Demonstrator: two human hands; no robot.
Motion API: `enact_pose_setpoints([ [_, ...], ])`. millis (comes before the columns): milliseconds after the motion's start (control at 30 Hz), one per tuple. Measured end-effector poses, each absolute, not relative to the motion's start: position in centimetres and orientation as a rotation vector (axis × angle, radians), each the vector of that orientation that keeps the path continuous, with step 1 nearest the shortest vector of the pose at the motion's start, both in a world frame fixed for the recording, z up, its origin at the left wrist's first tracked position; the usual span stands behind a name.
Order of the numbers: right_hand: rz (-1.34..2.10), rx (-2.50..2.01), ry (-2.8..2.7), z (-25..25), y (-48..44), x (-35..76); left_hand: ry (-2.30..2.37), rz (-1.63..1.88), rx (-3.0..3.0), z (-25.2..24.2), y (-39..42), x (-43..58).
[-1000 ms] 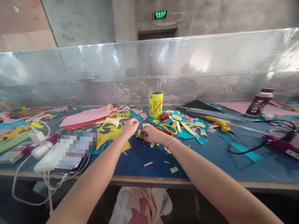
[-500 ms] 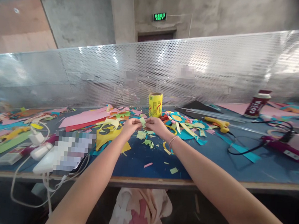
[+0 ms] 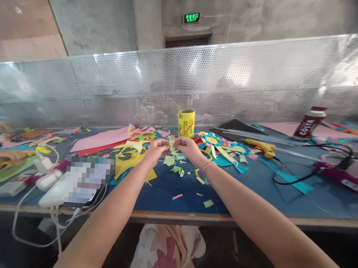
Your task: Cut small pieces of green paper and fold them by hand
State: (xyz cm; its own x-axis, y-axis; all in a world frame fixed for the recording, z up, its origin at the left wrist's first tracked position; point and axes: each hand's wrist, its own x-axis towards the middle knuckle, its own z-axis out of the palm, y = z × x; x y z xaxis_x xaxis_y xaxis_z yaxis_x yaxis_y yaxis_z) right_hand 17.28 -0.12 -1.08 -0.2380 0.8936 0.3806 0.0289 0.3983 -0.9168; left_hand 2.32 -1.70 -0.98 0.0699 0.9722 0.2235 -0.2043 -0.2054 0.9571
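Note:
Between my two hands is a small light-green paper piece (image 3: 172,146), pinched from both sides above the table. My left hand (image 3: 157,149) has its fingers closed on the left edge of the paper. On the right edge, my right hand (image 3: 186,148) pinches it too, a bracelet round the wrist. Just below lie green paper scraps (image 3: 177,171). A yellow cardboard tube (image 3: 186,123) stands upright behind my hands. To the right is a heap of colourful paper flowers and strips (image 3: 217,143); cut yellow paper (image 3: 127,163) lies by my left wrist.
A yellow glue gun (image 3: 261,148) with a black cord lies right, near a purple power strip (image 3: 349,180) and a COSTA bottle (image 3: 310,123). Left are a phone (image 3: 91,181), white chargers and cables. A co-worker's hand (image 3: 10,156) reaches in from the left edge.
A co-worker's hand has come in at the left, over the green paper and yellow scissors. My hands have shifted only slightly and still hold the light-green paper.

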Motion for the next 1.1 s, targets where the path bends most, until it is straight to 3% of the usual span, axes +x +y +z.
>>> enact_pose_setpoints([
  [367, 1.223, -0.745, -1.434, -0.93, -0.37, 16.84, 0.858, 1.397, 1.228, -0.66, -1.71, 2.27],
  [1100, 0.760, -0.833, -1.736, -0.74, -0.48, 17.30, 0.920, 1.452, 1.339, -0.68, -1.77, 2.49],
])
